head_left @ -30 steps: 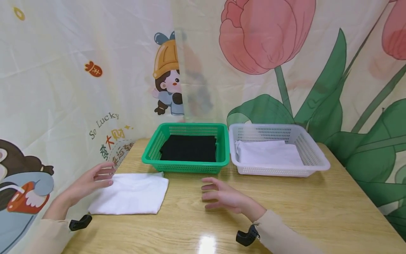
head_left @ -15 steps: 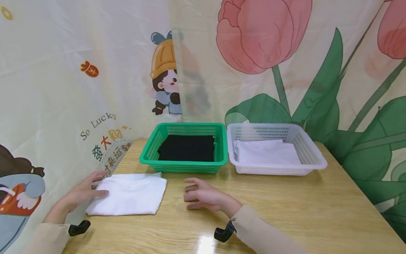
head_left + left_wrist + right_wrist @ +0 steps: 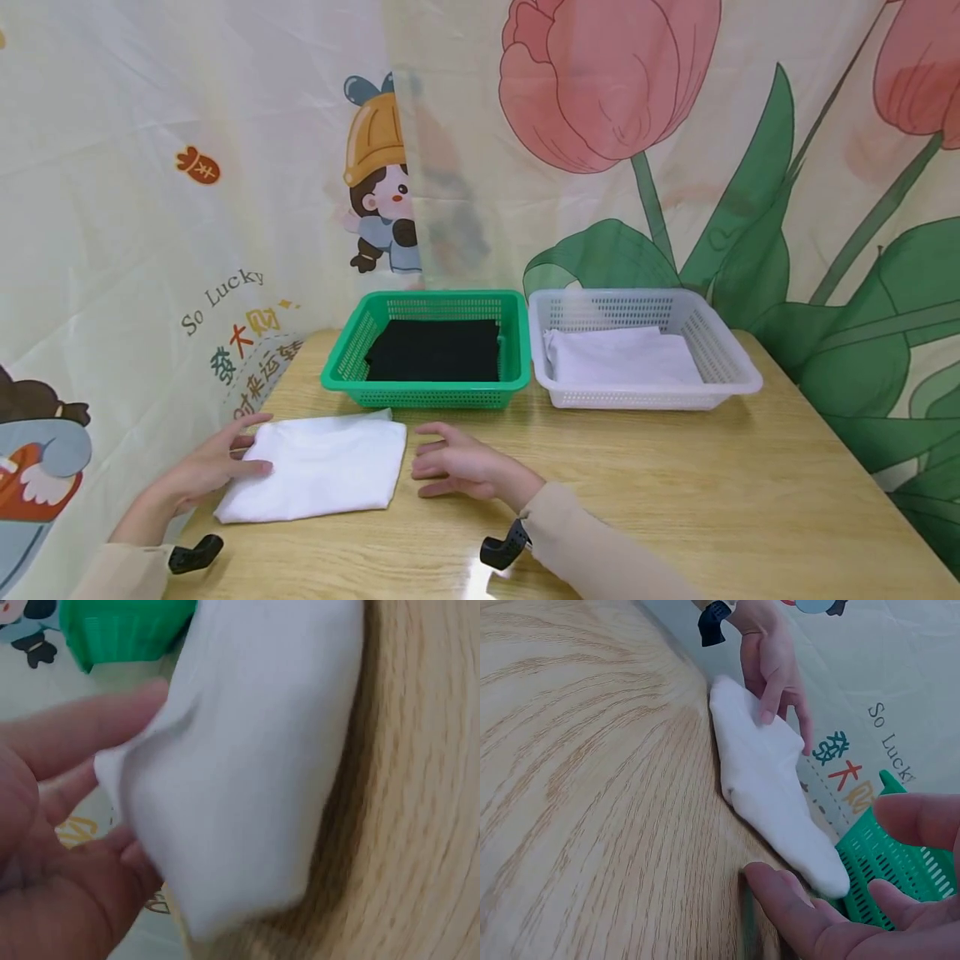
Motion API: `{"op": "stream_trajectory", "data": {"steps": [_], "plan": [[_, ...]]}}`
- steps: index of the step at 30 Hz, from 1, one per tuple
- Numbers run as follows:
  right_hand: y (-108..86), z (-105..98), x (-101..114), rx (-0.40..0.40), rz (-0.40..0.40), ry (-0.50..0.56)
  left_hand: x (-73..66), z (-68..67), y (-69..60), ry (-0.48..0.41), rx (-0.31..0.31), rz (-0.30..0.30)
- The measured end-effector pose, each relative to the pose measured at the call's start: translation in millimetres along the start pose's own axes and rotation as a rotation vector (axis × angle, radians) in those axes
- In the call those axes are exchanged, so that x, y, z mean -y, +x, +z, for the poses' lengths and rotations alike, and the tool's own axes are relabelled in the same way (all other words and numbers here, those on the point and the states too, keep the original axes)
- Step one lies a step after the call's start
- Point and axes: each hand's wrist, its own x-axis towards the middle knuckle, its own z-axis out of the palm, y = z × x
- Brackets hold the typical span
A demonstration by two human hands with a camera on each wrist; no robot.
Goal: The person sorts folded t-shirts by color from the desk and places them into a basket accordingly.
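Note:
A folded white T-shirt [image 3: 322, 467] lies at the left of the table, its left side slightly raised. My left hand [image 3: 206, 471] grips that left edge, thumb on top and fingers behind and under it. In the left wrist view, the white fabric [image 3: 240, 765] bulges beside the thumb and fingers. Just off the shirt's right edge, my right hand [image 3: 461, 465] hovers with fingers spread and loosely bent, holding nothing. The right wrist view shows a gap between the right fingers [image 3: 795, 907] and the shirt [image 3: 765, 780].
A green basket [image 3: 427, 395] holding folded black cloth [image 3: 435, 350] stands at the back of the wooden table [image 3: 637, 483]. Beside it on the right is a white basket [image 3: 645, 398] with folded white cloth [image 3: 622, 357]. A printed curtain [image 3: 465, 125] hangs behind and along the left.
My left hand came down onto the white T-shirt's left edge, took hold, and shifted it slightly right and nearer. My right hand moved left toward the shirt. The view turned slightly right.

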Motion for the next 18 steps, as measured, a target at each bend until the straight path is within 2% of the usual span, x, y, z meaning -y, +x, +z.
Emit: {"op": "stream_trajectory", "data": {"steps": [3, 5, 11, 14, 18], "plan": [[3.5, 2.4, -0.7, -0.011, 0.001, 0.016, -0.3, 7.6, -1.2, -0.07, 0.063, 0.024], [5.1, 3.9, -1.2, -0.027, 0.001, 0.034, -0.3, 12.9, -1.6, -0.098, 0.083, 0.045], [10.2, 9.1, -5.4, -0.09, -0.019, 0.063, -4.1, 21.2, -4.5, -0.143, 0.081, 0.084], [13.0, 12.9, -5.3, -0.114, -0.031, 0.009, -5.7, 23.5, -6.0, -0.139, 0.079, 0.112], [17.0, 19.2, -0.4, -0.147, -0.048, -0.104, -5.6, 25.5, -7.3, -0.079, 0.074, 0.157]]}}
